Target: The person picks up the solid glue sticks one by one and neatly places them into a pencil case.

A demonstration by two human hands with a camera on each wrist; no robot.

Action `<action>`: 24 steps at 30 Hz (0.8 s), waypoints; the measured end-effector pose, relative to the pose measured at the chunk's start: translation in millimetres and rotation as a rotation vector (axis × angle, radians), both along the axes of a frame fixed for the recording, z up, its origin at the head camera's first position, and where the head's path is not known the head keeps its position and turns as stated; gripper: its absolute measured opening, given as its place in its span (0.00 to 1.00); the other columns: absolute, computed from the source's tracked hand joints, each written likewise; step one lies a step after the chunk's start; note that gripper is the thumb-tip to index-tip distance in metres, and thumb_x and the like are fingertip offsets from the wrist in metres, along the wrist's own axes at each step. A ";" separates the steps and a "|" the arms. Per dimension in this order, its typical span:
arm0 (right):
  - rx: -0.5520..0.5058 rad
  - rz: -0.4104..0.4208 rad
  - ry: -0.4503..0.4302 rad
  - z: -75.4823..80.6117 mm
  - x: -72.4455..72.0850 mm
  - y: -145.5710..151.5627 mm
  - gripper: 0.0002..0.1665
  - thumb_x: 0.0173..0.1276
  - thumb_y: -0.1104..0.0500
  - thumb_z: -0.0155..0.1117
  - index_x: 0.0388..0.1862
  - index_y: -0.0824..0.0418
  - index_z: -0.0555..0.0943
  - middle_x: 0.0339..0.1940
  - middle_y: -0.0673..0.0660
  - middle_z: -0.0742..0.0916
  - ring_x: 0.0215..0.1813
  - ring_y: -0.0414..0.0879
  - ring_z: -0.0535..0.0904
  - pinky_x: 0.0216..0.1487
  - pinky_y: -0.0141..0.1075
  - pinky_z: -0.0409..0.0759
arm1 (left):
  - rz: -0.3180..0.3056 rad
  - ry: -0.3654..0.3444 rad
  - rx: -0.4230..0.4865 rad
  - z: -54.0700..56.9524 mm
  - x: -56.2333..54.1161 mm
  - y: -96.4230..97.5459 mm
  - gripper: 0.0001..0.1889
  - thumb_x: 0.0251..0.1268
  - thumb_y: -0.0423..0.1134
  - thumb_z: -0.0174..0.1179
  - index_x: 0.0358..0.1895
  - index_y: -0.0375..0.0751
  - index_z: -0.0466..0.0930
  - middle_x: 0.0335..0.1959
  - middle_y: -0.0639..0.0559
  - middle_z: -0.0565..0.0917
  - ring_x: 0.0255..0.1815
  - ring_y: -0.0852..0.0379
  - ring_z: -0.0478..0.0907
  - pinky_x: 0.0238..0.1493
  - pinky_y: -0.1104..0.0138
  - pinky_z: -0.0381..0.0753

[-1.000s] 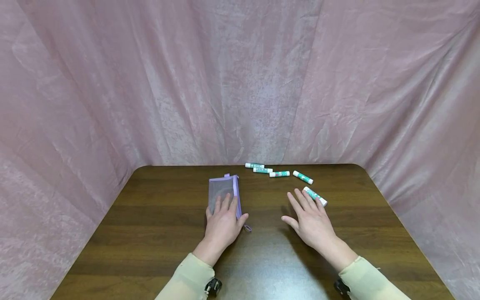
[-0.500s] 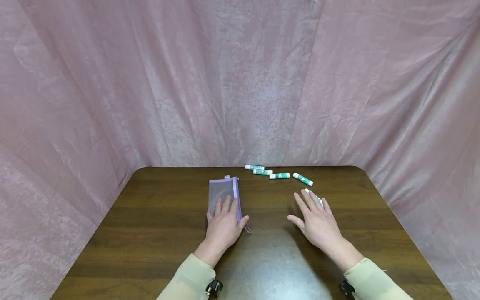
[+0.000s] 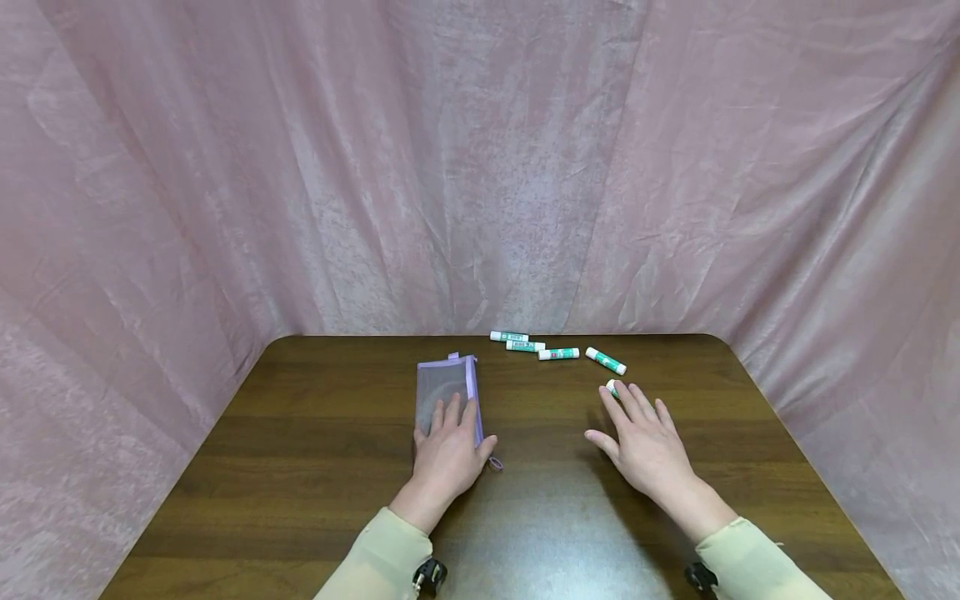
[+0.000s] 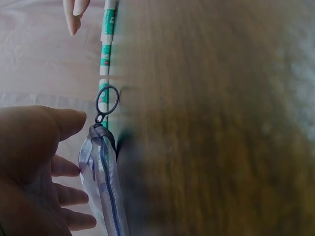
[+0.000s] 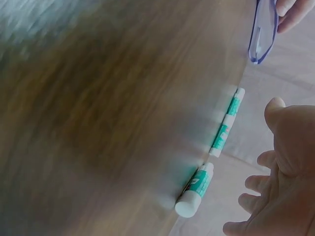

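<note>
Right hand (image 3: 647, 450) wide over the near glue stick (image 3: 612, 388), clumsy brush could roll it; left hand (image 3: 447, 454), also wide, might skid the pouch (image 3: 437, 380).

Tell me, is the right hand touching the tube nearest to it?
Apart. The right wrist view shows a clear gap between the right hand and the tube; in the head view, the hand merely hides part of it.

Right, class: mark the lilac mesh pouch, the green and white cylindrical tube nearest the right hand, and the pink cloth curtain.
Lilac mesh pouch (image 3: 441, 382): head view, uncovered mesh panel.
Green and white cylindrical tube (image 3: 611, 387): head view, exposed white end.
Pink cloth curtain (image 3: 480, 175): head view, central folds.
</note>
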State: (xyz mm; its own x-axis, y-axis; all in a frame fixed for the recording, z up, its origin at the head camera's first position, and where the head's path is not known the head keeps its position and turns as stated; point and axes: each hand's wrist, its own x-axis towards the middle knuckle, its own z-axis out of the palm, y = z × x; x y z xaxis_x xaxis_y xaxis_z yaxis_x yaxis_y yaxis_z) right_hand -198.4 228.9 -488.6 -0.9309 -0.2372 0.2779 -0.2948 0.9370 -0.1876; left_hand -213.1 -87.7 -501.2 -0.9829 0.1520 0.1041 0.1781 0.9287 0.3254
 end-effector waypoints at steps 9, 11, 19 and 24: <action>0.014 -0.016 -0.011 -2.0 -0.8 9.2 0.47 0.82 0.38 0.65 0.88 0.61 0.66 0.85 0.70 0.70 0.86 0.70 0.61 0.81 0.73 0.57 | 0.028 -0.006 -0.011 -2.4 -1.8 -2.2 0.38 0.79 0.56 0.65 0.85 0.44 0.68 0.85 0.33 0.64 0.86 0.26 0.58 0.69 0.18 0.63; 0.021 -0.018 -0.007 -2.3 -1.5 11.2 0.46 0.82 0.38 0.64 0.88 0.60 0.66 0.85 0.71 0.70 0.86 0.71 0.62 0.81 0.73 0.58 | 0.030 -0.007 -0.008 -3.5 -1.9 -2.7 0.38 0.79 0.55 0.66 0.85 0.44 0.68 0.85 0.32 0.64 0.85 0.26 0.58 0.68 0.17 0.64; 0.014 -0.027 0.000 -4.5 -3.9 20.0 0.46 0.82 0.38 0.65 0.86 0.62 0.67 0.83 0.73 0.71 0.85 0.71 0.63 0.79 0.75 0.59 | 0.016 -0.005 -0.005 -3.1 -1.1 -3.9 0.38 0.78 0.53 0.66 0.84 0.42 0.69 0.85 0.31 0.65 0.85 0.25 0.59 0.67 0.17 0.64; 0.016 -0.041 -0.021 -7.5 -5.8 25.6 0.46 0.82 0.37 0.64 0.85 0.64 0.68 0.83 0.74 0.71 0.85 0.72 0.62 0.79 0.75 0.58 | 0.006 -0.016 0.001 -0.8 -0.5 -2.4 0.37 0.79 0.52 0.66 0.84 0.43 0.69 0.85 0.31 0.64 0.85 0.25 0.58 0.69 0.18 0.64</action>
